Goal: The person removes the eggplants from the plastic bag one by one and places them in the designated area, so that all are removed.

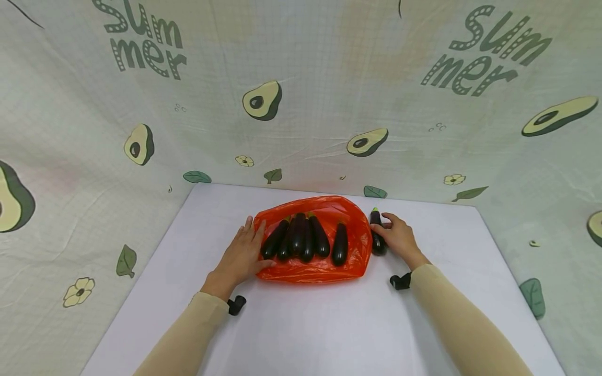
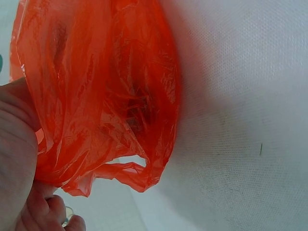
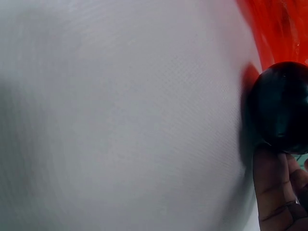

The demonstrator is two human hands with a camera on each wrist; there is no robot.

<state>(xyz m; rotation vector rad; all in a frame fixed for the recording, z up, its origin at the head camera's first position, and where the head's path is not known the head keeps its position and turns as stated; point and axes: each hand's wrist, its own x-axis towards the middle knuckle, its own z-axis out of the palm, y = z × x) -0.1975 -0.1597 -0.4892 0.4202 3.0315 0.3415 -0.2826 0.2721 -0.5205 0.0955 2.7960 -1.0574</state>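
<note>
A red plastic bag (image 1: 310,275) lies spread wide on the table with several dark eggplants (image 1: 297,232) in it. Most of them lie close together at its left, while one eggplant (image 1: 340,244) lies apart toward the right. My left hand (image 1: 241,254) holds the bag's left edge. In the left wrist view the crinkled bag film (image 2: 96,86) passes between thumb and fingers. Just outside the bag's right side, my right hand (image 1: 396,236) grips another eggplant (image 1: 378,243), its green stem pointing away. The right wrist view shows that eggplant's rounded end (image 3: 281,108) above the fingers (image 3: 272,187).
The white table (image 1: 324,329) extends around the bag on all sides. A cloth backdrop (image 1: 310,104) printed with avocados and leaves rises behind the table and along both sides. Small black devices (image 1: 401,282) sit at both wrists.
</note>
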